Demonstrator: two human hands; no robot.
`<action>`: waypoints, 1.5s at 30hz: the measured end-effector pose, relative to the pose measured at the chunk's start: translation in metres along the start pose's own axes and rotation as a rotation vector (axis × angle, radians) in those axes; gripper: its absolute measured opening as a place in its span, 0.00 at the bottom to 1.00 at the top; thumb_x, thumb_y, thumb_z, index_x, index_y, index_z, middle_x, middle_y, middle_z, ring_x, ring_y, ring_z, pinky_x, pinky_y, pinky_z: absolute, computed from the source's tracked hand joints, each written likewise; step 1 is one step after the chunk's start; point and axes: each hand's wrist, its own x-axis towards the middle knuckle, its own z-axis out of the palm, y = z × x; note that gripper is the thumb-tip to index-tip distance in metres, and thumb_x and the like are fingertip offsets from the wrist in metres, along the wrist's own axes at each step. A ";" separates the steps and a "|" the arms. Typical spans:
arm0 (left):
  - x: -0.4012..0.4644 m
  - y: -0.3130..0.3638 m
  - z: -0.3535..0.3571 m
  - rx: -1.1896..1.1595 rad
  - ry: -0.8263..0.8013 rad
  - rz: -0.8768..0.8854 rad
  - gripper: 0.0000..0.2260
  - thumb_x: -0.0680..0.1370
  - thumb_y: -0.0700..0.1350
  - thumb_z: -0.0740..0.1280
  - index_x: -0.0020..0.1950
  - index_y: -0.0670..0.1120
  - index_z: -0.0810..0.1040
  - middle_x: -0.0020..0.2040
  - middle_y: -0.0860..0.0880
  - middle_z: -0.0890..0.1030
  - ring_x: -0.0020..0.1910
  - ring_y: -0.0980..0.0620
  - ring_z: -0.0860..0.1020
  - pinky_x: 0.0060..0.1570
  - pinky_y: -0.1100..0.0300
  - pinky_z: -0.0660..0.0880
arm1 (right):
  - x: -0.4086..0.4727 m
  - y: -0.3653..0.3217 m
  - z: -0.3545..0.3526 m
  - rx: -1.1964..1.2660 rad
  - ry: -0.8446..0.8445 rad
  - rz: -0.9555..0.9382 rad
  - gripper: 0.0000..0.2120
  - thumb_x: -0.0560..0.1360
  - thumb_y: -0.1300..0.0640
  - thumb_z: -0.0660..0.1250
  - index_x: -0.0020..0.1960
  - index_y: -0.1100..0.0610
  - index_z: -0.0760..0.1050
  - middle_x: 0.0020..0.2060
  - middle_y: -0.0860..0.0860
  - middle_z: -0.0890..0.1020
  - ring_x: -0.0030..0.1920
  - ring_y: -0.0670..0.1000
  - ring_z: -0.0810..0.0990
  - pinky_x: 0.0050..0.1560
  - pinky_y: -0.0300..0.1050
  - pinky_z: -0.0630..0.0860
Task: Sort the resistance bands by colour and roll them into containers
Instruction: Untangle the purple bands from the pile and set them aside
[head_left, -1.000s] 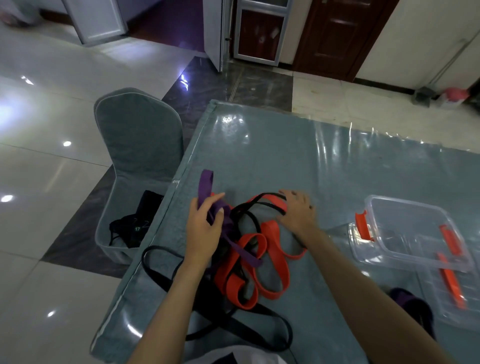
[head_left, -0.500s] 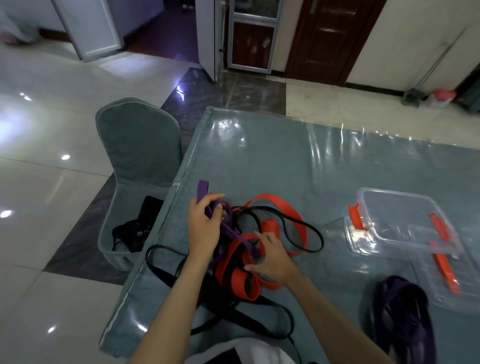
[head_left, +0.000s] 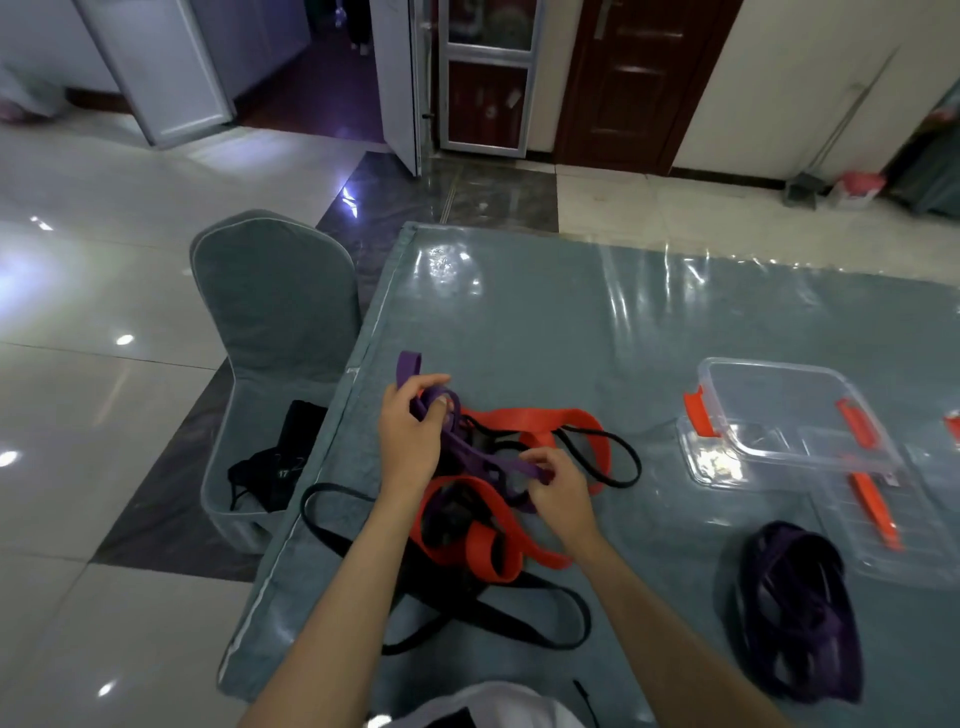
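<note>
A tangle of resistance bands lies on the table's near left. My left hand (head_left: 410, 441) grips the upper end of a purple band (head_left: 483, 457), whose loop sticks up above the fingers. My right hand (head_left: 558, 491) pinches the same purple band further along, stretching it across the pile. Under it lie wide red bands (head_left: 524, 418) and thin black bands (head_left: 498, 618). A separate heap of purple bands (head_left: 800, 608) rests at the near right. A clear plastic container (head_left: 789, 410) with red clips stands at the right.
A clear lid with a red clip (head_left: 872, 514) lies under and beside the container. The table (head_left: 571, 322) has a shiny blue-grey cover. A covered chair (head_left: 275, 306) with a black item (head_left: 280, 467) on its seat stands close to the table's left edge.
My right hand came back from the far side of the pile and took hold of the purple band. The view shifted, showing the purple heap at the right.
</note>
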 end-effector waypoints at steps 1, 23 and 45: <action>0.001 0.000 0.001 0.005 -0.002 0.002 0.15 0.79 0.40 0.70 0.55 0.61 0.84 0.55 0.56 0.77 0.53 0.45 0.83 0.61 0.43 0.80 | 0.003 0.000 -0.003 -0.035 -0.014 0.044 0.16 0.71 0.71 0.68 0.51 0.52 0.80 0.48 0.49 0.84 0.50 0.47 0.83 0.55 0.46 0.79; 0.020 0.009 0.021 -0.082 -0.155 -0.153 0.19 0.80 0.43 0.72 0.68 0.61 0.81 0.67 0.50 0.77 0.65 0.59 0.75 0.67 0.64 0.73 | 0.047 0.006 0.031 -0.209 -0.040 0.534 0.36 0.69 0.45 0.81 0.66 0.62 0.67 0.59 0.59 0.80 0.61 0.62 0.81 0.51 0.47 0.76; 0.043 0.022 0.021 -0.359 -0.008 -0.263 0.21 0.80 0.32 0.67 0.68 0.52 0.82 0.61 0.48 0.84 0.64 0.48 0.82 0.69 0.47 0.77 | -0.016 0.057 -0.020 -0.074 0.076 -0.009 0.24 0.71 0.73 0.70 0.51 0.44 0.72 0.49 0.52 0.77 0.48 0.51 0.81 0.49 0.44 0.79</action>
